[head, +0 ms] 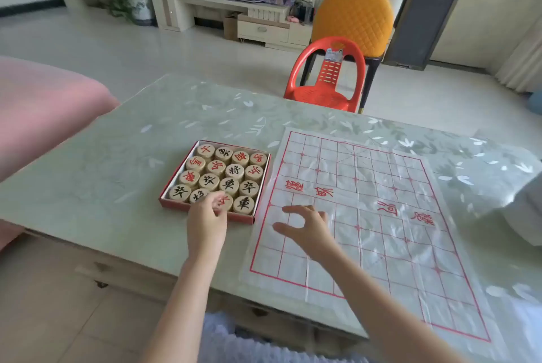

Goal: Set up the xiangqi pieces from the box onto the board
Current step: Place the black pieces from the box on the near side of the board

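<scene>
A red cardboard box (205, 211) sits on the table, filled with several round wooden xiangqi pieces (234, 170) marked in red or black. To its right lies a thin plastic board (381, 216) with a red grid, bare of pieces. My left hand (206, 220) is at the box's near edge, its fingertips pinched on a red-marked piece (225, 201) in the front row. My right hand (305, 226) hovers over the board's left side, fingers spread, holding nothing.
The table (132, 175) has a pale green leaf-patterned cover. A red plastic chair (325, 78) and an orange-backed chair (355, 16) stand behind it. Pink fabric (38, 110) lies at the left, and a grey-white bundle (525, 210) at the right edge.
</scene>
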